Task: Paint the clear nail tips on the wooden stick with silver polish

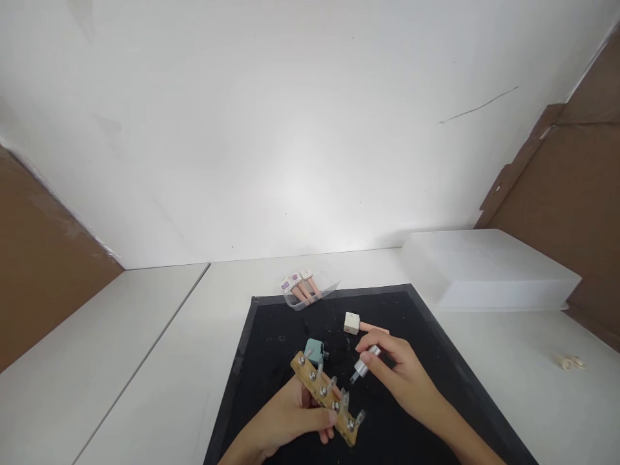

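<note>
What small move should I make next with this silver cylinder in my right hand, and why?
Perhaps ease your right hand a little toward the wooden strip: the silver cylinder has its clear tip angled down toward the strip, a small gap shows between them, and your left hand is holding the strip.

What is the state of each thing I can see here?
Left hand: gripping wooden strip
Wooden strip: held tilted, clear tabs attached
Right hand: pinching silver tool
Silver tool: held slanted, tip downward
White block: resting on black mat
Teal block: partly behind the strip
Clear tray: open, containing pink-handled pieces
White box: flat side upward
Black mat: lying flat
</note>
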`<action>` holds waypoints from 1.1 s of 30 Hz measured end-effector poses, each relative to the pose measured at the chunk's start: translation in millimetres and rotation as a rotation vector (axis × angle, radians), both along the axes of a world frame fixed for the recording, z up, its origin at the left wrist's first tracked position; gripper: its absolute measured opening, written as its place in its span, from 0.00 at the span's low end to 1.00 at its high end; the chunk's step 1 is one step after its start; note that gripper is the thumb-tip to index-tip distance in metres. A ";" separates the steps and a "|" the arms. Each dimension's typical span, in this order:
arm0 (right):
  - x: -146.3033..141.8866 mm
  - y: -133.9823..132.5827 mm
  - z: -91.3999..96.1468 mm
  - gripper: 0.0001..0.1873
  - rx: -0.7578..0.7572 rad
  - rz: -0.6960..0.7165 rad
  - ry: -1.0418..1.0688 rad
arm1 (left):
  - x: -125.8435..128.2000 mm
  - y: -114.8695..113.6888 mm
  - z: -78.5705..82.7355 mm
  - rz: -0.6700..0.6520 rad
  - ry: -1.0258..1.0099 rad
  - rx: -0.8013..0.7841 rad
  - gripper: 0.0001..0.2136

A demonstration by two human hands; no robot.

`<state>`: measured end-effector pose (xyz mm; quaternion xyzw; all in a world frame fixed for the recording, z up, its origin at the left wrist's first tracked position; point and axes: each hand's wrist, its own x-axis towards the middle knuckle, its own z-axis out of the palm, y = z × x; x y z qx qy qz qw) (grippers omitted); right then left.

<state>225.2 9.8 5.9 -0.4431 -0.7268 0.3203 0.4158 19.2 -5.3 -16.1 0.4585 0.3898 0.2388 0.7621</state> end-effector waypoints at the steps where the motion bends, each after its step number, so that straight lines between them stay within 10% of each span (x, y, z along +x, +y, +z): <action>1: -0.5 -1.3 1.6 0.08 -0.005 0.040 0.005 | 0.0 0.1 0.7 0.001 0.006 -0.001 0.15; 33: -3.5 -1.7 -3.6 0.10 -0.136 0.145 0.171 | -1.4 -2.3 6.1 0.033 -0.024 -0.032 0.15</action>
